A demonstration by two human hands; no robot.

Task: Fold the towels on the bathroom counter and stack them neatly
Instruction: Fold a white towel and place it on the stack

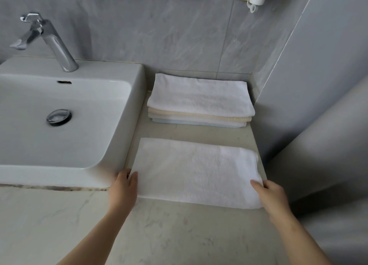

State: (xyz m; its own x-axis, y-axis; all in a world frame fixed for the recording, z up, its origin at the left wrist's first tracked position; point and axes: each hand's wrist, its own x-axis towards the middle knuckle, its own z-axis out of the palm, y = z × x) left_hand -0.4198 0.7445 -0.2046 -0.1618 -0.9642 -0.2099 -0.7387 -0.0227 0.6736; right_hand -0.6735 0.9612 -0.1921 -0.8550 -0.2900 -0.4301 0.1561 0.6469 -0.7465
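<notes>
A folded white towel lies flat on the pale marble counter, right of the sink. My left hand holds its near left corner, thumb on top and fingers tucked under the edge. My right hand pinches its near right corner in the same way. Behind it, against the back wall, stands a stack of folded towels: a white one on top, a cream one under it, and pale blue at the bottom.
A white basin with a chrome tap and drain plug sits at the left, touching the towel's left side. A grey tiled wall closes the counter at the back and right. A mirror edge and a yellow holder hang above.
</notes>
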